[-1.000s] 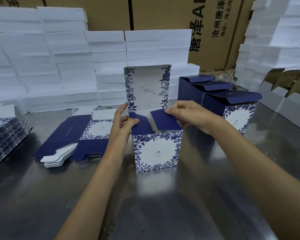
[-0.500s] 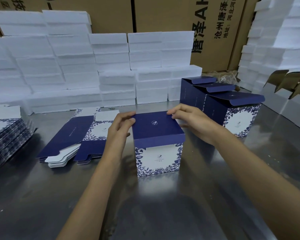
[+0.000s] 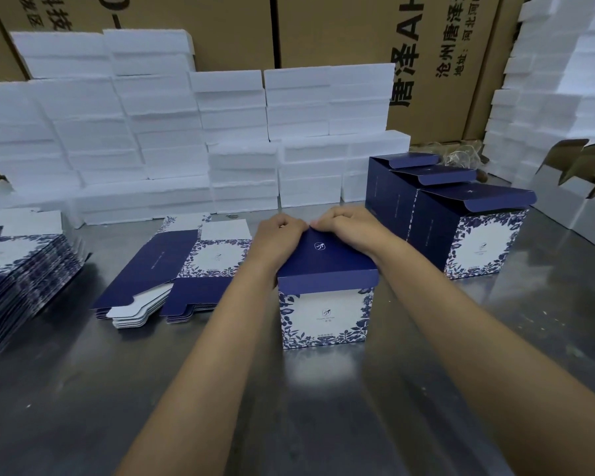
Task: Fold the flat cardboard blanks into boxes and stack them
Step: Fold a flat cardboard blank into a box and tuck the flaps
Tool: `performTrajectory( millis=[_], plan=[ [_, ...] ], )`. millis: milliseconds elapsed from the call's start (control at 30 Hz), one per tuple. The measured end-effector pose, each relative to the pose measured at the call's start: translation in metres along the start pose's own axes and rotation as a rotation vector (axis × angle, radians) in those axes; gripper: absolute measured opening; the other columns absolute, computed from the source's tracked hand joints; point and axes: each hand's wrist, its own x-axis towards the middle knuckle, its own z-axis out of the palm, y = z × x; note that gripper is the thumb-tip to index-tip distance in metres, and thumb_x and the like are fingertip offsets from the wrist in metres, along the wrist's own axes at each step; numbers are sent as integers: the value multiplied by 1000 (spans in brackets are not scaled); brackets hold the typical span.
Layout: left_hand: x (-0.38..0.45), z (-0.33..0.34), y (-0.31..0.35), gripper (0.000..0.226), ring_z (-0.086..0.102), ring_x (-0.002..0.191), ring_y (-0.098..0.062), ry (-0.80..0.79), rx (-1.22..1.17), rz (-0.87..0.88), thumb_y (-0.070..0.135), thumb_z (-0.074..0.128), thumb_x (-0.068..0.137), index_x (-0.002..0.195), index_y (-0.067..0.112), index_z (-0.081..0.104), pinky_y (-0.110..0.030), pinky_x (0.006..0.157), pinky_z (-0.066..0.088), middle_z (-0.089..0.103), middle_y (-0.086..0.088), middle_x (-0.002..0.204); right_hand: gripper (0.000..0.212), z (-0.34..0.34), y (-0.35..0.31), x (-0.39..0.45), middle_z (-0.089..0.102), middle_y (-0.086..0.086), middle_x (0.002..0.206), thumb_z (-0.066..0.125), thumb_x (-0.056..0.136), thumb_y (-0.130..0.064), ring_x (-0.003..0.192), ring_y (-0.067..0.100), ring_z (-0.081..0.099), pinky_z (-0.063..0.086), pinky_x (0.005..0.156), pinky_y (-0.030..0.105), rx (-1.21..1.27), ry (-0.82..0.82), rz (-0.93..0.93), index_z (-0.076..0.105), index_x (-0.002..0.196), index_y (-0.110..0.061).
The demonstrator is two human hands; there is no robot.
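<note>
Metal table fills the near view, both forearms reaching forward over it. Box stands upright mid-table, white front with blue leaf border facing the camera, navy lid folded down flat on top. Left hand and right hand sit at the lid's far edge, knuckles up, fingers curled over and down behind the box — fingertips hidden, so whether they pinch the lid edge or just press it I cannot tell. The two hands nearly touch each other at the lid's far middle.

Left of the box, a small pile of flat blanks lies on the table, navy and floral panels up, white tabs sticking out at the near side. Further left at the frame edge, a taller stack of blanks, fanned slightly.

Right and behind — a row of finished boxes standing touching one another, lid flaps raised a little. Beyond those, white-grey open cartons at the right edge.

Far side: stacked white foam blocks along the back, more foam at right, brown shipping cartons with printed characters behind.
</note>
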Motion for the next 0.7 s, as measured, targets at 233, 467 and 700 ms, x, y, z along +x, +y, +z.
performTrajectory(
  millis=[233,467,700],
  plan=[
    [-3,1,1,15,59,67,-10,24,-58,3,11,58,92,81,19,65,-11,44,43,68,3,84,12,0,0,-1,71,-8,63,70,89,-14,49,-1,63,49,47,11,18,8,9,73,77,-15],
    [-8,2,1,11,56,62,-14,104,-61,-56,20,62,90,81,16,64,-21,51,42,64,0,77,7,-2,1,-11,72,-6,66,71,88,-19,48,3,65,48,43,14,44,49,63,74,86,-13],
    [-12,2,0,20,43,67,-21,134,-12,-15,16,56,90,71,16,49,-28,57,31,48,-9,74,14,-5,-2,-22,73,0,69,69,87,-22,54,13,67,50,48,18,75,79,139,74,91,-9]
  ],
)
